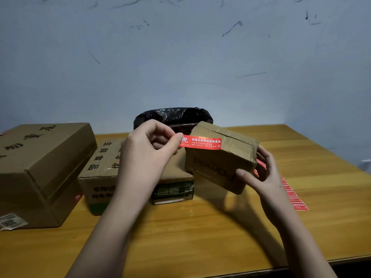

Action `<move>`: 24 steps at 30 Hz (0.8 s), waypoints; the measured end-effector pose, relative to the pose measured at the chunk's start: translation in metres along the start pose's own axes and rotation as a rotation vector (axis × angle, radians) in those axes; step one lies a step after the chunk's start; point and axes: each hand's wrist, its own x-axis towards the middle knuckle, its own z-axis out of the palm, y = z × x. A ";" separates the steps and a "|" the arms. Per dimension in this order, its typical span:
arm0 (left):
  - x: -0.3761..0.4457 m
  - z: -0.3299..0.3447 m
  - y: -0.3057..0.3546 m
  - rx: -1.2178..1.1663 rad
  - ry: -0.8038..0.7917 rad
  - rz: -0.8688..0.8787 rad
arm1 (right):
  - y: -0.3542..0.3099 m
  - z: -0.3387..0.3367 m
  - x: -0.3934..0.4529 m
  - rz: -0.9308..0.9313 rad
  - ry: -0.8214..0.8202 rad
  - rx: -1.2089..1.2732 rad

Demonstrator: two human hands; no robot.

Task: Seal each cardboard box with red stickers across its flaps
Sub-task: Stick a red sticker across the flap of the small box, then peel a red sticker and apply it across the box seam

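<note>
- Both hands are busy at the middle of the worktop [200,233]: the left hand [148,149] pinches the free end of a red sticker [200,141] between thumb and forefinger, and the right hand [261,173] cups the small box [220,157] from its 4 o'clock corner, holding it tilted and clear of the wood.
- At 9 o'clock a large box [44,169] lies flat; a scrap of red shows low on its near side, though I cannot tell whether it bridges the flaps.
- Just beside it, toward the centre, sits a printed box [100,173] with Chinese lettering, partly hidden by the left forearm; a hint of red peeks at its top edge, too little to call it sealed.
- Next to that, under the raised box, is a low dark-sided box [172,191]; no sticker is visible on what I can see of it.
- On the small box, the sticker's right end lies on the top face near the flap seam, while its left end hangs off the edge, not pressed down. I would judge this seal about half made.
- At 12 o'clock a black bag [172,115] stands behind.
- At 3 o'clock a strip of spare stickers [293,193] lies on the wood, so supply remains for whatever is unsealed.
</note>
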 end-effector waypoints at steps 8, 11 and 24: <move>-0.005 0.013 0.004 -0.018 -0.036 -0.010 | -0.011 -0.051 -0.012 0.145 -0.136 -0.099; -0.009 0.017 0.004 -0.017 -0.041 -0.023 | -0.011 -0.060 -0.022 0.210 -0.219 -0.115; -0.030 -0.002 -0.015 -0.025 -0.056 -0.142 | 0.005 -0.013 -0.034 0.220 -0.447 -0.081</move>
